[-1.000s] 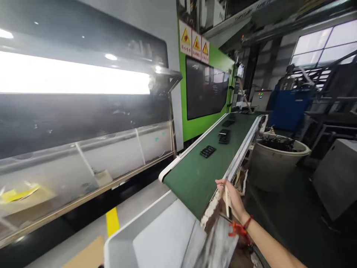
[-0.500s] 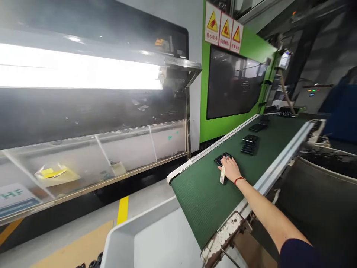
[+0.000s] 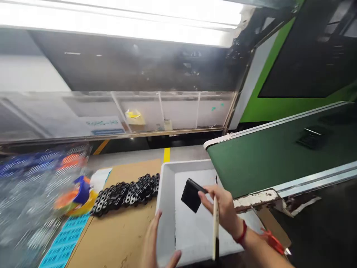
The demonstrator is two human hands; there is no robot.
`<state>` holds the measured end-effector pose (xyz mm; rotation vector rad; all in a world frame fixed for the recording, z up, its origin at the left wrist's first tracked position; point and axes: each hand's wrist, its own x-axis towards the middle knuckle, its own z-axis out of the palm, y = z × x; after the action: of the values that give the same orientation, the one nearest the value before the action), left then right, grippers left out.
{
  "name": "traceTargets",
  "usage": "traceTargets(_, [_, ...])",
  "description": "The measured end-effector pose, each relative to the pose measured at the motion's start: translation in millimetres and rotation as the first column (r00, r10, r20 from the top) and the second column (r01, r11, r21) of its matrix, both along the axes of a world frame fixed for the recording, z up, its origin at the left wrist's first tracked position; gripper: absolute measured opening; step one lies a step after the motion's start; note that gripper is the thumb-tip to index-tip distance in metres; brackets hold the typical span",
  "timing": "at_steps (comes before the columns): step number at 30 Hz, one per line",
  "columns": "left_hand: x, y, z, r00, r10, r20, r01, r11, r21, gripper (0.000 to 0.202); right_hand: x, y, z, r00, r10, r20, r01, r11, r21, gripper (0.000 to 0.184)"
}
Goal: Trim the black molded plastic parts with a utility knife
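Note:
My right hand (image 3: 220,208) is shut on a black plastic part (image 3: 191,195) above a white tray (image 3: 167,208). The same hand also grips a long pale handle (image 3: 215,227) pointing down. My left hand (image 3: 153,243) is open, with its fingers beside the tray's near left wall, and holds nothing. On cardboard (image 3: 119,238) left of the tray lies a heap of black molded parts (image 3: 125,195). A green conveyor belt (image 3: 279,160) runs to the right of the tray, carrying another black part (image 3: 312,137).
A blurred clear bag (image 3: 30,201) with orange and blue items lies far left, beside a blue printed sheet (image 3: 64,242). A red-handled tool (image 3: 275,242) sits below the belt's metal edge. A transparent machine guard (image 3: 117,111) stands beyond the yellow floor line.
The view has swung left and down from the belt to the tray. My right hand has left the belt and now holds a black part above the tray. My left hand has come into view.

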<state>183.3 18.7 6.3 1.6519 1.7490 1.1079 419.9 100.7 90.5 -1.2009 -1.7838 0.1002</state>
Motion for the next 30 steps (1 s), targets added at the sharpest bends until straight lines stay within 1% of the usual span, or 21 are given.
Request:
traceTargets(1, [1,-4,0.4,0.995,-0.068,0.07,0.065,0.997,0.041,0.099,-27,-21,-1.8,0.998,0.068,-0.019,-0.068,0.998,0.007,0.015])
traceTargets(2, [1,-6,1.8,0.986,-0.112,0.126,0.104,0.993,0.064,0.103,-49,-39,-2.9,0.991,0.13,-0.035,-0.129,0.992,0.014,0.013])
traceTargets(3, [-1,-8,4.3,0.975,-0.13,0.179,0.117,0.99,0.078,0.1,-67,-55,-3.4,0.98,0.192,-0.06,-0.192,0.981,0.011,0.012])
traceTargets(5, [-11,-12,12.3,0.956,-0.154,0.25,0.133,0.986,0.098,0.079,-91,-77,-2.2,0.94,0.295,-0.17,-0.304,0.952,-0.032,0.016])
traceTargets(6, [-18,-15,17.6,0.948,-0.186,0.26,0.163,0.981,0.108,0.067,-98,-84,-0.8,0.918,0.308,-0.249,-0.337,0.938,-0.084,0.02])
traceTargets(8, [-34,-23,29.3,0.925,-0.292,0.245,0.269,0.955,0.122,0.054,-105,-90,2.9,0.875,0.249,-0.416,-0.368,0.9,-0.236,0.025])
traceTargets(9, [-41,-27,34.9,0.908,-0.347,0.234,0.329,0.937,0.116,0.053,-108,-91,4.7,0.851,0.203,-0.485,-0.39,0.862,-0.324,0.026])
traceTargets(11, [-53,-33,43.0,0.874,-0.429,0.23,0.418,0.903,0.097,0.057,-112,-91,7.3,0.798,0.151,-0.584,-0.477,0.749,-0.459,0.026])
traceTargets(13, [-60,-36,45.8,0.853,-0.469,0.227,0.465,0.882,0.075,0.059,-118,-91,7.9,0.739,0.155,-0.655,-0.576,0.65,-0.496,0.025])
traceTargets(14, [-63,-37,45.3,0.854,-0.471,0.218,0.469,0.881,0.068,0.059,-121,-91,7.5,0.725,0.158,-0.671,-0.594,0.636,-0.493,0.025])
traceTargets(15, [-64,-37,44.0,0.865,-0.456,0.208,0.452,0.889,0.069,0.06,-124,-92,6.9,0.721,0.16,-0.674,-0.589,0.652,-0.476,0.026])
traceTargets(16, [-66,-37,42.1,0.878,-0.433,0.202,0.428,0.901,0.071,0.063,-127,-94,6.3,0.728,0.17,-0.664,-0.572,0.685,-0.451,0.028])
traceTargets(19, [-70,-38,37.3,0.901,-0.378,0.215,0.37,0.926,0.074,0.075,-131,-98,6.7,0.786,0.244,-0.567,-0.516,0.765,-0.385,0.038])
traceTargets(20, [-71,-38,37.1,0.899,-0.373,0.229,0.366,0.928,0.074,0.077,-132,-99,8.0,0.809,0.273,-0.521,-0.504,0.778,-0.375,0.039])
traceTargets(22, [-74,-36,40.4,0.891,-0.363,0.272,0.357,0.931,0.074,0.073,-130,-98,11.8,0.827,0.306,-0.472,-0.5,0.784,-0.368,0.037])
traceTargets(24, [-77,-34,48.6,0.863,-0.372,0.342,0.383,0.923,0.035,0.061,-128,-95,16.0,0.791,0.327,-0.518,-0.549,0.752,-0.365,0.033])
traceTargets(25, [-78,-32,54.0,0.831,-0.406,0.381,0.438,0.899,0.004,0.058,-127,-93,17.7,0.756,0.35,-0.552,-0.597,0.715,-0.364,0.032])
traceTargets(27, [-79,-29,64.8,0.738,-0.52,0.429,0.586,0.81,-0.026,0.056,-125,-90,19.5,0.688,0.428,-0.586,-0.696,0.618,-0.365,0.032])
traceTargets(28, [-78,-28,69.1,0.697,-0.576,0.427,0.644,0.765,-0.018,0.056,-125,-89,19.4,0.667,0.461,-0.585,-0.724,0.586,-0.364,0.033])
traceTargets(29, [-78,-28,72.1,0.673,-0.616,0.409,0.677,0.736,-0.003,0.056,-126,-89,18.7,0.665,0.471,-0.58,-0.729,0.581,-0.363,0.033])
traceTargets(30, [-77,-28,73.5,0.673,-0.634,0.38,0.682,0.731,0.012,0.055,-126,-89,17.5,0.679,0.453,-0.578,-0.71,0.606,-0.359,0.033])
